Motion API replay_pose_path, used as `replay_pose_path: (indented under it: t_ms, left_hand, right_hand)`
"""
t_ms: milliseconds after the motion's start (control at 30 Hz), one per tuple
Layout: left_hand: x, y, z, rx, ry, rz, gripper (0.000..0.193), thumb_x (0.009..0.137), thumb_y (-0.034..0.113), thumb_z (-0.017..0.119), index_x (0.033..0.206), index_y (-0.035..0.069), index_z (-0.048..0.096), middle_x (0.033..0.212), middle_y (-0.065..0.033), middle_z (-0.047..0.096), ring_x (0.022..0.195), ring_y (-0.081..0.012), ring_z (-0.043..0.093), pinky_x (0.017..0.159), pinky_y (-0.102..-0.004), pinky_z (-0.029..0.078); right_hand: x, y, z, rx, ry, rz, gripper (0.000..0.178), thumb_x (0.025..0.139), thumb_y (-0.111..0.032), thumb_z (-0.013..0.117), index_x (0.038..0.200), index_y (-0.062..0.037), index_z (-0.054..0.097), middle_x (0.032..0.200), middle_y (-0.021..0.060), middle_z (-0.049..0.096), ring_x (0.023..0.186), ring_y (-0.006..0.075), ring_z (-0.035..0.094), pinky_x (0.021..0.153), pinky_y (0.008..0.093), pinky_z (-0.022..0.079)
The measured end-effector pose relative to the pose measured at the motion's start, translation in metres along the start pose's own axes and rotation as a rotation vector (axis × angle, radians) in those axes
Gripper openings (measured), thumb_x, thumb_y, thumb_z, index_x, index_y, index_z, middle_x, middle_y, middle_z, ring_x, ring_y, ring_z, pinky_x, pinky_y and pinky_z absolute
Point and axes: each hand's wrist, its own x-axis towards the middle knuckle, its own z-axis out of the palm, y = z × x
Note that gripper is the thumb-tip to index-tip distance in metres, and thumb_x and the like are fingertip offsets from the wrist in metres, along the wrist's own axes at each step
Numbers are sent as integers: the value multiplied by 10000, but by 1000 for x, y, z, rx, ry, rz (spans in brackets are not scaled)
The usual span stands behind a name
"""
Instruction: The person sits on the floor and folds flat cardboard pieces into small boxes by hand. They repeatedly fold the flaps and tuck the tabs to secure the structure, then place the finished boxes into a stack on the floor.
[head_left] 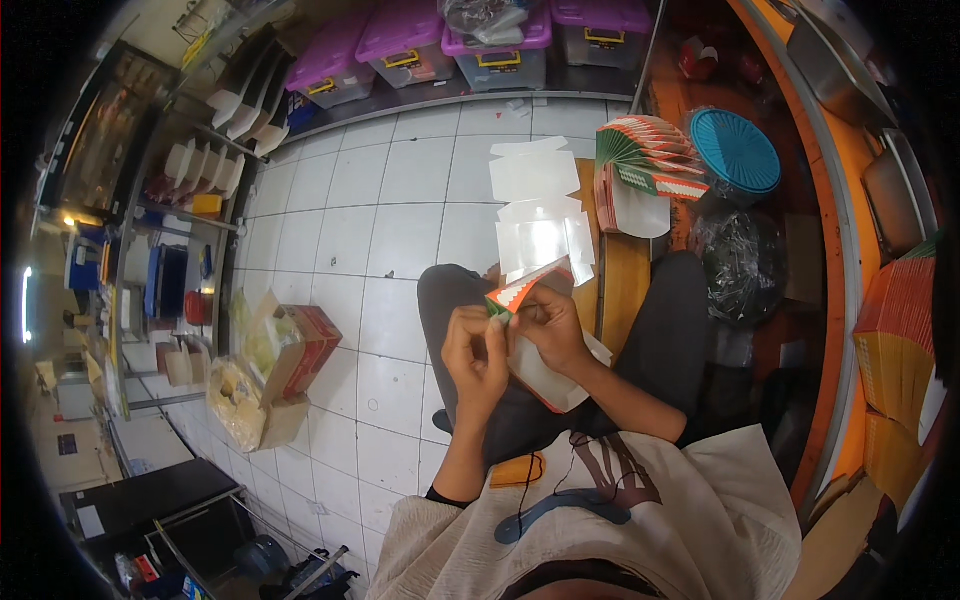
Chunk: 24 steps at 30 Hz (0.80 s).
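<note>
Over my lap I hold a small printed paper carton (522, 288), orange-red and green with a white zigzag band, its end folded to a point. My left hand (475, 352) pinches its green end between thumb and fingers. My right hand (552, 325) is closed on its other side, close against the left. Below the hands, a white carton piece (548, 385) rests on my lap, partly covered by my right forearm. Just beyond the hands lie unfolded white carton blanks (535, 205), with cut flaps and creases.
A fanned stack of printed cartons (645, 150) sits on the wooden bench (625, 280), near a blue round lid (735, 150). Purple-lidded bins (500, 60) line the back. An open cardboard box (300, 350) stands on the tiled floor. More stacked cartons (895, 340) are at right.
</note>
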Motion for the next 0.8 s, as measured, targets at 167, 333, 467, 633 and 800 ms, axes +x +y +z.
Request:
replay_pose_path:
  t_ms: [167, 333, 467, 633, 800]
  left_hand:
    - [-14, -1, 3, -276, 157, -183, 123, 896, 65, 464, 784, 15, 461, 862, -87, 512, 787, -113, 477, 688, -231, 389]
    - [-15, 6, 20, -211, 247, -125, 106, 911, 83, 444, 827, 18, 441, 865, -79, 490, 775, -101, 457, 688, -230, 392]
    - [-11, 8, 22, -188, 193, -135, 145, 917, 121, 463, 807, 28, 445, 866, -58, 503, 762, -88, 472, 671, -220, 402]
    - [-12, 0, 13, 11, 52, -111, 131, 901, 86, 477, 794, 10, 467, 852, -64, 495, 753, -97, 475, 674, -225, 404]
    - [-16, -3, 9, -3, 38, -133, 105, 880, 37, 488, 781, 5, 471, 811, -65, 488, 720, -98, 478, 622, -216, 396]
  right_hand:
    - [-2, -6, 16, -62, 7, 2, 201, 820, -46, 615, 984, 48, 548, 786, 81, 602, 548, 127, 575, 529, 231, 479]
    - [-11, -8, 26, -603, 177, -403, 102, 845, -41, 580, 914, 19, 533, 824, 68, 588, 685, 94, 588, 566, 210, 463]
    - [-9, -9, 21, -679, 233, -402, 82, 865, -64, 558, 909, 0, 531, 805, 43, 566, 680, 86, 567, 577, 190, 436]
    - [-2, -14, 9, -298, 138, 3, 109, 890, -98, 524, 937, -1, 541, 871, 34, 573, 746, 83, 546, 668, 211, 435]
    - [2, -13, -1, -55, 39, 255, 146, 882, -94, 530, 977, 9, 571, 862, 37, 582, 776, 98, 542, 699, 221, 449]
